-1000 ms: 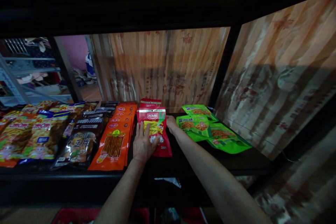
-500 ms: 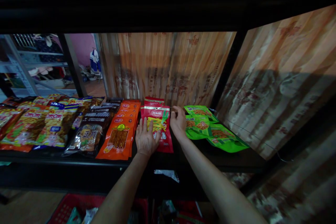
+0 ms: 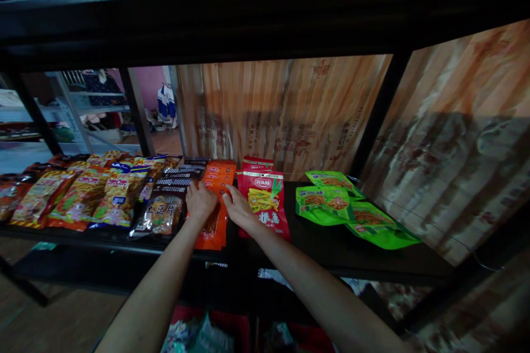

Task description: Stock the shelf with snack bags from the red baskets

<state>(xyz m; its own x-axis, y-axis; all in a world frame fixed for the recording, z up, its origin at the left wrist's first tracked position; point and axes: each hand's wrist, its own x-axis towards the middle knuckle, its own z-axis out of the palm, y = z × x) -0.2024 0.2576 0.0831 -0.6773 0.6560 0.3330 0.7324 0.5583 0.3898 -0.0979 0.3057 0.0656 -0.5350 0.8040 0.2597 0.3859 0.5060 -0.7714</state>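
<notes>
A stack of orange snack packets [image 3: 219, 172] lies on the black shelf between my two hands. My left hand [image 3: 201, 202] rests over its left edge, next to a black snack packet [image 3: 163, 207]; the fingers are slightly bent and apart. Along the right edge of the orange stack is my right hand [image 3: 240, 210], fingers loosely extended and touching the side. Neither hand seems to grip a packet. Just right of that hand lie red snack packets [image 3: 267, 198], one overlapping another, partly covered by the wrist.
Green snack packets [image 3: 323, 201] lie loosely at the right. Several colourful snack bags [image 3: 120, 193] fill the shelf's left side. A black upper shelf [image 3: 265, 27] hangs overhead, with a post [image 3: 383, 105] at the right. Red baskets [image 3: 238, 325] with packets stand below.
Both hands have moved left from the red packets to the sides of the orange stack. The red packets stay on the shelf. The view has shifted, so the shelf appears farther right.
</notes>
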